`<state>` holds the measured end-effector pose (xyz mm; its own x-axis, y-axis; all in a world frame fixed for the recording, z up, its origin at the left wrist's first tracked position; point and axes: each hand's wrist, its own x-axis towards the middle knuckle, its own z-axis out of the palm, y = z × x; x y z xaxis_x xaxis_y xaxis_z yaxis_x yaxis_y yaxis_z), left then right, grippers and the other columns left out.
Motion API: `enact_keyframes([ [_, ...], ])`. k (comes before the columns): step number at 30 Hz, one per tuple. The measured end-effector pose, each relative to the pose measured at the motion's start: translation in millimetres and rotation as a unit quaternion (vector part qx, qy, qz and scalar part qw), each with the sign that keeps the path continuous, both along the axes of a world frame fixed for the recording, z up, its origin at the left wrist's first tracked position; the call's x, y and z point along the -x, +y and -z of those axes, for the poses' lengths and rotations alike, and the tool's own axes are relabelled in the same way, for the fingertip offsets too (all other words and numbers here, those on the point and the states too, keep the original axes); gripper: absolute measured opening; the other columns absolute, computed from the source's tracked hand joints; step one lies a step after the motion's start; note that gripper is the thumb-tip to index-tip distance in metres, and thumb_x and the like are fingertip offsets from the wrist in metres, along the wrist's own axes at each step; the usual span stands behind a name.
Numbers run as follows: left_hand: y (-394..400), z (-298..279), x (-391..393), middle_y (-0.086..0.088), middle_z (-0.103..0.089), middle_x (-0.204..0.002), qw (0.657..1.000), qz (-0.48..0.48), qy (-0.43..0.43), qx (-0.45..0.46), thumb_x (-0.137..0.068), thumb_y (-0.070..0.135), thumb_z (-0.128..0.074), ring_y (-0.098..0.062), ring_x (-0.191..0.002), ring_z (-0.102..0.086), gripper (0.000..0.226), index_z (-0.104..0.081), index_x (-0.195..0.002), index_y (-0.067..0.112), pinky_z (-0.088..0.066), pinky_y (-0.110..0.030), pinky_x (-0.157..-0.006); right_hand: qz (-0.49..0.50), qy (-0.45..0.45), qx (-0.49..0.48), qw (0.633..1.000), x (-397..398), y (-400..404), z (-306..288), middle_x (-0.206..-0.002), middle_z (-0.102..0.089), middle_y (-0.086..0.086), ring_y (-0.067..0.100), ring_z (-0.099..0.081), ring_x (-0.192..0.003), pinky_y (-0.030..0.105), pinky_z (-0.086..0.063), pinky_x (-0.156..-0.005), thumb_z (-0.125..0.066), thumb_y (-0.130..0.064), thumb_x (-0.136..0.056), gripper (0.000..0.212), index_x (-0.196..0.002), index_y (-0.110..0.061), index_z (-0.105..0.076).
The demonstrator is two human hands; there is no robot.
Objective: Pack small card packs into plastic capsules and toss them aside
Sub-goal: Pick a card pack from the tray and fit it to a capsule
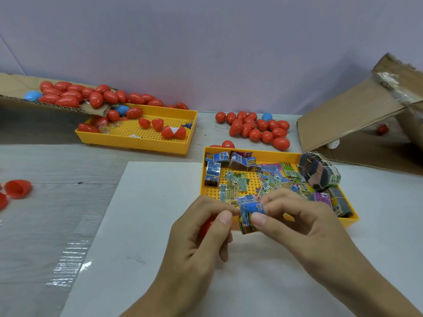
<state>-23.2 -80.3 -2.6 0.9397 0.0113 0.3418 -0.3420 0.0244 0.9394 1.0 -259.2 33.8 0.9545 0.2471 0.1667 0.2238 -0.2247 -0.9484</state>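
Observation:
Both hands meet over the white board, just in front of the yellow tray of card packs (272, 154). My left hand (201, 236) holds a red capsule half (207, 225) in its palm and pinches the left edge of a small blue card pack (249, 210). My right hand (295, 223) pinches the same pack from the right with thumb and fingers. The pack is curled between the fingertips. Several loose card packs (233, 186) and a banded bundle of packs (319, 173) lie in the tray.
A second yellow tray (183, 143) with open red capsule halves sits at the back left under a cardboard flap heaped with red capsules (68, 94). A pile of closed capsules (258, 129) lies behind the card tray. A cardboard box (357, 120) stands right. Red halves (17, 188) lie far left.

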Motion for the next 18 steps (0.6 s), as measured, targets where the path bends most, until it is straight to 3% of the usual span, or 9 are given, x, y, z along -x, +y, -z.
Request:
enact_keyframes([
  [4,-0.3,-2.4,1.0,0.005,-0.062,-0.075,0.999,-0.027,0.020,-0.025,-0.082,0.046,-0.064,-0.010,-0.055,-0.057,0.017,-0.069,-0.092,0.033,-0.050,-0.025,-0.051,-0.006,0.008,0.002,1.000,2.6,3.6,-0.2,-0.087,-0.064,-0.006,0.034,-0.056,-0.079,0.034,-0.046,-0.063,-0.081,-0.041,-0.068,0.028,-0.069,-0.014,-0.075],
  [10,0.9,-0.5,-0.2,0.005,-0.063,-0.072,0.998,-0.045,0.046,-0.005,-0.076,0.050,-0.068,-0.007,-0.057,-0.057,0.022,-0.068,-0.092,0.035,-0.047,-0.020,-0.054,-0.015,0.011,-0.003,1.000,2.1,2.7,0.2,-0.084,-0.064,-0.005,0.031,-0.053,-0.075,0.031,-0.045,-0.062,-0.077,-0.047,-0.064,0.035,-0.074,-0.014,-0.077],
  [14,2.0,-1.2,0.3,0.000,-0.060,-0.071,0.998,-0.060,0.035,0.014,-0.076,0.044,-0.071,-0.011,-0.053,-0.054,0.021,-0.060,-0.085,0.028,-0.044,-0.021,-0.050,-0.026,0.017,-0.002,1.000,0.9,0.8,-1.3,-0.087,-0.065,-0.003,0.027,-0.055,-0.076,0.027,-0.047,-0.066,-0.082,-0.038,-0.067,0.026,-0.078,-0.015,-0.079],
  [18,0.9,-1.1,0.4,0.004,-0.060,-0.069,0.998,-0.046,0.042,-0.010,-0.074,0.047,-0.071,-0.008,-0.056,-0.055,0.020,-0.067,-0.086,0.031,-0.044,-0.018,-0.052,-0.040,0.030,-0.025,0.998,0.7,1.5,-0.8,-0.076,-0.060,-0.006,0.034,-0.047,-0.073,0.032,-0.040,-0.064,-0.079,-0.033,-0.071,0.021,-0.077,-0.013,-0.078],
])
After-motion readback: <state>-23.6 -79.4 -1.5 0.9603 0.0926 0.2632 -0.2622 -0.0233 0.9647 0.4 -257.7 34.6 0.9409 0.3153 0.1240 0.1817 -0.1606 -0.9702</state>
